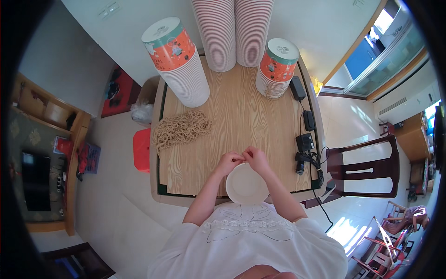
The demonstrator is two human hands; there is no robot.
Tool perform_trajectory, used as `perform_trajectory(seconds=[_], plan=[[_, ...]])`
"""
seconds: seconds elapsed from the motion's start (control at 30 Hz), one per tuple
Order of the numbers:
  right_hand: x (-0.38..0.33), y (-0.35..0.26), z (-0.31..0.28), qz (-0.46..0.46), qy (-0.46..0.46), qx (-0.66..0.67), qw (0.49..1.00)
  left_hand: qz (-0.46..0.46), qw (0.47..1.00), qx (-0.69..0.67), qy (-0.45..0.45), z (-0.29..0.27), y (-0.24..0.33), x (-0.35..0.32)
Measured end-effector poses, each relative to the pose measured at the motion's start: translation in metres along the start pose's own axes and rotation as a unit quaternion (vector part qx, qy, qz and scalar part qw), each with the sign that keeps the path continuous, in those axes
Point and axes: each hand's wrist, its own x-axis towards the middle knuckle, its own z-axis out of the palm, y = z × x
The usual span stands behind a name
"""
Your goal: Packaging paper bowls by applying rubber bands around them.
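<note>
So I've got a round off-white paper tub [247,186] right in front of me at the near edge of the wood-grain desk [234,114], open mouth facing up, between my forearms. My bare left hand [231,161] and bare right hand [256,159] meet at its far rim, fingertips bunched close together. Can't tell whether they're clamped on the rim itself or on something thin; too small to see.

Tips for this kind of fingertip work, imo: pinch lightly, because a paper wall probably creases if you squeeze. Let one hand steady the rim while the other does the fine bit. Keep your wrists low so the tub doesn't tip toward your white shirt [251,237]; I honestly can't tell whether it's sitting on the desk or leaning on me.

Also mind the loose tangled heap of tan netted cord [182,129] off to the left, it looks like it'd snag easily. And keep elbows away from the black cables and adapters [305,142] along the right side.
</note>
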Motion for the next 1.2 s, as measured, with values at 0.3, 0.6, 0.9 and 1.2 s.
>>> perform_trajectory(seconds=[0.3, 0.6, 0.9, 1.2], plan=[[0.001, 0.002, -0.005, 0.03, -0.065, -0.022, 0.997, -0.072, 0.995, -0.03, -0.059, -0.009, 0.011, -0.002], [-0.01, -0.01, -0.008, 0.017, -0.047, -0.073, 0.996, -0.335, 0.878, -0.335, -0.063, -0.001, 0.001, -0.002], [-0.021, -0.026, -0.009, 0.0, -0.004, -0.093, 0.996, -0.365, 0.844, -0.391, -0.044, -0.002, -0.011, 0.001], [-0.017, -0.016, -0.013, 0.027, -0.033, -0.042, 0.998, -0.371, 0.836, -0.404, -0.021, 0.003, -0.008, 0.005]])
